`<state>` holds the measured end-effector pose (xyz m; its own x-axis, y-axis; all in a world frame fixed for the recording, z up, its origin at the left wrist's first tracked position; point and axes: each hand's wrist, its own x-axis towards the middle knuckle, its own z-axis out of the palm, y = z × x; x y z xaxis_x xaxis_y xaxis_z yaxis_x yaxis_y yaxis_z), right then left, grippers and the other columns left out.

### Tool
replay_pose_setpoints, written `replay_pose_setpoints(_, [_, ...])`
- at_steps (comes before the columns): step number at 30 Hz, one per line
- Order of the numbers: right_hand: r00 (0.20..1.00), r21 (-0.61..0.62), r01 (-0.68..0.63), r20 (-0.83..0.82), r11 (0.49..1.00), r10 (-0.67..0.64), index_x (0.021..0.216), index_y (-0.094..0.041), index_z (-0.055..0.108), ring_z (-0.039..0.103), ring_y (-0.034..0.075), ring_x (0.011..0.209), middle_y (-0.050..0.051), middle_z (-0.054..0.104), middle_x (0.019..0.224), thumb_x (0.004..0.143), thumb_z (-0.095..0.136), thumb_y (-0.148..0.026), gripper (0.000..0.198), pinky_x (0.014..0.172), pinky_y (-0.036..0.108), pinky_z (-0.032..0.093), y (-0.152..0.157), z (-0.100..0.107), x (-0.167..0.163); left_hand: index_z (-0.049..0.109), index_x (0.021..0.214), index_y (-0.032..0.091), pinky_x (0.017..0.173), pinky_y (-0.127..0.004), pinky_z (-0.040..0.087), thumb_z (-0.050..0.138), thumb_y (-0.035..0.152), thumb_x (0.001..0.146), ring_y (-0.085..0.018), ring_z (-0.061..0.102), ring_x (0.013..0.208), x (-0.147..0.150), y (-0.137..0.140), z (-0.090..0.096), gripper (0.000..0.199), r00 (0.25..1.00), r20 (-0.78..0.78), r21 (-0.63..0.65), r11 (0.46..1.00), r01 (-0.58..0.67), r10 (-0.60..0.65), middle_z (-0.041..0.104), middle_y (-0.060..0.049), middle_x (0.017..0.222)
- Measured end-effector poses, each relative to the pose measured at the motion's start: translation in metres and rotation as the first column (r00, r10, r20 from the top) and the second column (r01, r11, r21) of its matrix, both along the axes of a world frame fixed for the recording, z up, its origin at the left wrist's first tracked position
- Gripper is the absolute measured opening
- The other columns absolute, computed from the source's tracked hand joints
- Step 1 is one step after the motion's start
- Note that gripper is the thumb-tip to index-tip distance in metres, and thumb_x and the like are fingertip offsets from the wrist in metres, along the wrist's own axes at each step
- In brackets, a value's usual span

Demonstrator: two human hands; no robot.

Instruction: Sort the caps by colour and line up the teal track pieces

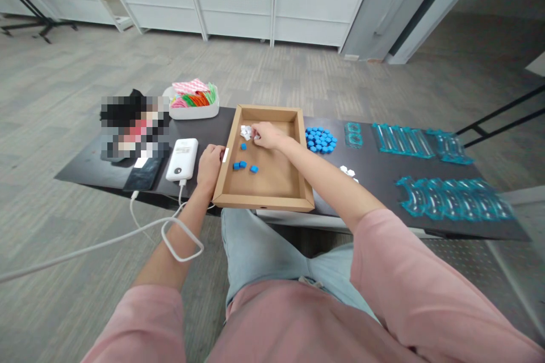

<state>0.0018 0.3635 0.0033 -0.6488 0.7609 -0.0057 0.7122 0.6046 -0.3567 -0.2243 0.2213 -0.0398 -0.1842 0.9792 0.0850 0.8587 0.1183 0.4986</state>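
In front of me stands a shallow cardboard box (264,202). My left hand (209,166) is at its left wall, fingers curled against the side beside a white label. My right hand (267,135) reaches into the box, thumb and fingers pinched together on a small white piece (256,137) that is mostly hidden. Just left of those fingertips lies a small pile of white pieces (246,132). Several small blue blocks lie loose on the box floor, among them one blue block (254,169) towards the middle.
Right of the box lie a cluster of blue pieces (320,140), some white pieces (347,171) partly behind my forearm, and clear teal-edged packets (451,199). On the left are a white power bank (183,160) with a cable (106,249) and a white basket (195,112) of colourful items.
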Motion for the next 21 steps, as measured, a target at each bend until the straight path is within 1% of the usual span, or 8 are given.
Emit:
replay_pose_setpoints(3, [0.997,0.013,-0.041,-0.066,0.999,0.042,0.107,-0.021,0.080,0.079,0.029,0.106,0.010,0.088,0.116,0.090,0.078,-0.009,0.021,0.094,0.033,0.054,-0.003,0.007,0.025,0.082,0.127,0.019,0.116,-0.038,0.056,0.057,0.017,0.103,-0.032,0.070,0.127,-0.001,0.001,-0.001,0.035,1.000,0.002,-0.011,1.000,-0.002,0.002,0.075,-0.015,0.134])
replay_pose_setpoints(5, [0.992,0.029,0.003,-0.125,1.000,0.001,0.108,-0.020,0.079,0.078,0.027,0.102,0.010,0.088,0.117,0.090,0.077,-0.011,0.020,0.093,0.034,0.055,0.001,0.016,0.055,0.082,0.127,0.020,0.115,-0.038,0.057,0.057,0.018,0.103,-0.032,0.069,0.126,-0.002,0.002,-0.003,0.035,1.000,-0.001,-0.010,1.000,-0.006,0.006,0.075,-0.015,0.133])
replay_pose_setpoints(7, [0.980,0.030,0.088,-0.183,0.996,-0.081,0.112,-0.019,0.079,0.077,0.026,0.099,0.010,0.088,0.117,0.091,0.077,-0.014,0.021,0.093,0.035,0.057,0.008,0.026,0.094,0.081,0.126,0.020,0.113,-0.038,0.057,0.057,0.018,0.103,-0.032,0.070,0.126,-0.003,0.002,-0.004,0.034,1.000,0.001,-0.003,1.000,-0.011,0.011,0.075,-0.014,0.131])
replay_pose_setpoints(9, [0.950,0.032,0.207,-0.244,0.978,-0.194,0.118,-0.019,0.080,0.078,0.025,0.098,0.010,0.088,0.117,0.092,0.077,-0.017,0.026,0.096,0.036,0.059,0.018,0.035,0.139,0.081,0.125,0.021,0.112,-0.037,0.057,0.057,0.018,0.102,-0.032,0.070,0.126,-0.004,0.003,-0.003,0.033,1.000,0.004,-0.001,1.000,-0.017,0.017,0.075,-0.014,0.129])
replay_pose_setpoints(12, [0.890,0.007,0.379,-0.276,0.925,-0.363,0.123,-0.019,0.082,0.081,0.025,0.102,0.011,0.090,0.118,0.093,0.080,-0.021,0.030,0.100,0.037,0.063,0.033,0.042,0.204,0.081,0.126,0.020,0.112,-0.038,0.058,0.059,0.017,0.102,-0.033,0.070,0.127,-0.004,0.003,-0.001,0.032,1.000,0.006,-0.020,1.000,-0.018,0.018,0.074,-0.015,0.128])
replay_pose_setpoints(14, [0.863,-0.023,0.457,-0.233,0.889,-0.449,0.120,-0.019,0.084,0.083,0.026,0.105,0.011,0.091,0.118,0.094,0.081,-0.022,0.027,0.102,0.038,0.065,0.038,0.040,0.237,0.080,0.126,0.018,0.113,-0.040,0.057,0.059,0.017,0.103,-0.035,0.069,0.128,-0.003,0.003,0.002,0.031,1.000,0.005,-0.031,0.999,-0.018,0.018,0.074,-0.017,0.129])
replay_pose_setpoints(17, [0.841,-0.027,0.528,-0.122,0.849,-0.527,0.115,-0.019,0.087,0.086,0.027,0.108,0.011,0.092,0.118,0.092,0.082,-0.022,0.024,0.106,0.040,0.068,0.038,0.030,0.264,0.079,0.125,0.017,0.114,-0.043,0.057,0.059,0.014,0.103,-0.035,0.068,0.127,-0.001,0.002,0.004,0.030,1.000,0.010,-0.019,1.000,-0.021,0.021,0.074,-0.017,0.129])
replay_pose_setpoints(21, [0.839,-0.008,0.544,0.016,0.839,-0.544,0.113,-0.020,0.089,0.088,0.026,0.111,0.009,0.094,0.116,0.089,0.084,-0.019,0.025,0.110,0.039,0.068,0.036,0.015,0.269,0.077,0.121,0.018,0.112,-0.041,0.058,0.059,0.012,0.102,-0.034,0.068,0.126,0.000,0.002,0.005,0.027,0.999,0.019,-0.010,0.999,-0.035,0.035,0.073,-0.015,0.124])
